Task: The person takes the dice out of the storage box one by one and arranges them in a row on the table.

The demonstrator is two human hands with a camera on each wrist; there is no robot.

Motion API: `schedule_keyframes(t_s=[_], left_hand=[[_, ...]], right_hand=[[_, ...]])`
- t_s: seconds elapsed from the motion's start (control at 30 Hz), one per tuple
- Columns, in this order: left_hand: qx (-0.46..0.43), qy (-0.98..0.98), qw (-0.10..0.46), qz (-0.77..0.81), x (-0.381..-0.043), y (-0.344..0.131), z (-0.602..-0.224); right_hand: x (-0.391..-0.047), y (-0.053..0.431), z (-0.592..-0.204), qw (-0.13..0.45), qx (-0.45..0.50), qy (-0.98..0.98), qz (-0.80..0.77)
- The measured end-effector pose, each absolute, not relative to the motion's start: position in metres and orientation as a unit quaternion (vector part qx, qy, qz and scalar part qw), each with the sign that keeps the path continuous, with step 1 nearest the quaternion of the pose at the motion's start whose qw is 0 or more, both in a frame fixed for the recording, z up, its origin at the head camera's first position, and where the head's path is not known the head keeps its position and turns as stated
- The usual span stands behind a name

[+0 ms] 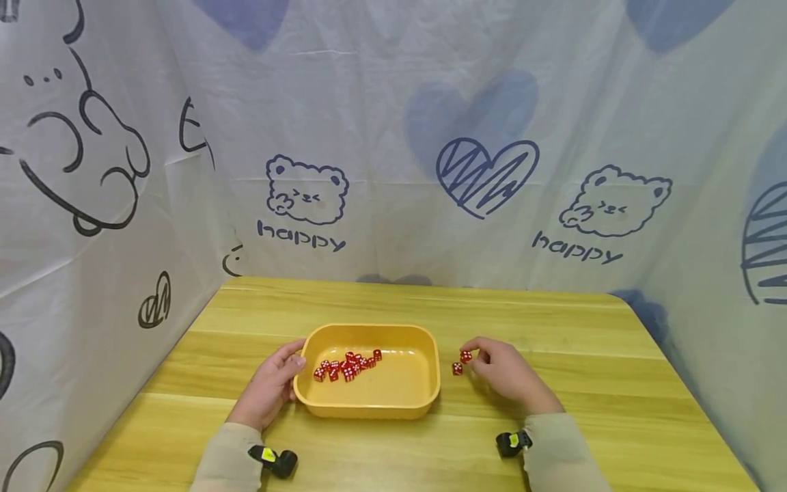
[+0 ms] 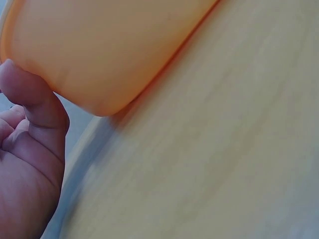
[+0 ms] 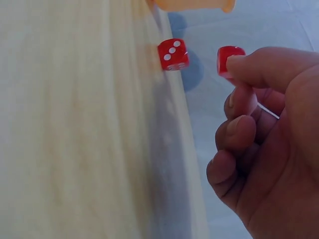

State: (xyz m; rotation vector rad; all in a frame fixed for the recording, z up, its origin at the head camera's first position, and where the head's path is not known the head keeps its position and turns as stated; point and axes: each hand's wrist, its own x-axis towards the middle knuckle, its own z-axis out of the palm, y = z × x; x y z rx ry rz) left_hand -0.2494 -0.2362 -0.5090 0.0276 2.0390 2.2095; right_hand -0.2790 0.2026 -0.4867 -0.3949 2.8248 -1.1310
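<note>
On the left, my left hand (image 1: pixel 273 383) grips the end of a yellow plastic tub (image 1: pixel 369 412), its thumb at the rim. Inside that tub lies a cluster of several red dice (image 1: pixel 349 367) with white pips. To the right of the tub, my right hand (image 1: pixel 507 369) pinches a red die (image 3: pixel 230 60) between thumb and forefinger; its other fingers are curled in the right wrist view. A second red die (image 3: pixel 173 55) rests on the table beside the pinched one, between the hand and the tub. In the left wrist view, the thumb (image 2: pixel 37 94) lies at the tub's wall.
The wood-grain table (image 1: pixel 553 328) ends at a back edge in front of a white curtain (image 1: pixel 393 225) printed with hearts and bear faces. Curtain also hangs along both sides. A black strap camera sits on each wrist.
</note>
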Motion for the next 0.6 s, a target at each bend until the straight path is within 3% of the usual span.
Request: schedule_keyframes(t_s=[0.6], left_hand=[[-0.001, 0.673, 0.070, 0.736, -0.252, -0.237, -0.511]], right_hand=[[-0.278, 0.208, -0.501, 0.046, -0.117, 0.929, -0.349]])
